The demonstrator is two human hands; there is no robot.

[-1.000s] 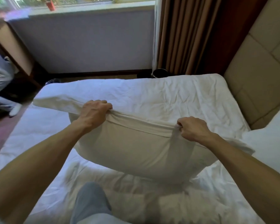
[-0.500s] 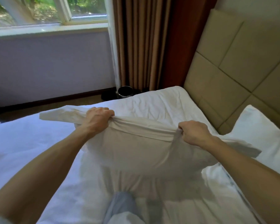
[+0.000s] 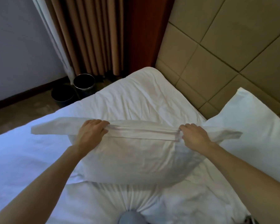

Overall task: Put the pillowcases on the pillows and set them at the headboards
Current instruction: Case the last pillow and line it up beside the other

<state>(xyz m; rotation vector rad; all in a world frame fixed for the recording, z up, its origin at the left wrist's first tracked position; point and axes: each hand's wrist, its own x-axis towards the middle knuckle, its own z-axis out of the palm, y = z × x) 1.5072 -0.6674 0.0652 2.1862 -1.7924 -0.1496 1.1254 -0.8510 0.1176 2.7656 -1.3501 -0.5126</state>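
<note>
now, change: the view has swung right since a moment ago, the window gone from sight and the tan padded headboard point(image 3: 225, 50) filling the upper right; the held pillow has come nearer to it. judged from this, casing is done and the carry to the headboard is in hand.
bed: the wide white rumpled bed sheet point(image 3: 19, 159) spreads under everything, its far corner meeting the headboard.
second pillow: a plump white cased pillow point(image 3: 255, 126) already leans at the headboard on the right, just beside the held one.
held pillow: the soft white pillow in its white cotton pillowcase point(image 3: 132, 159) hangs above the sheet, between the two hands, its belly sagging low; the open end is folded into a flat band along the top, with loose flaps sticking out past each hand.
left hand: the left hand point(image 3: 90, 133) is closed, fingers curled over the band's left part, gripping cloth.
right hand: the right hand point(image 3: 194, 136) is clenched on the band's right end, bunching it.
floor: two round dark bins point(image 3: 83, 83) stand near the brown pleated curtain point(image 3: 90, 34).
left to do: set it down beside the other pillow.
</note>
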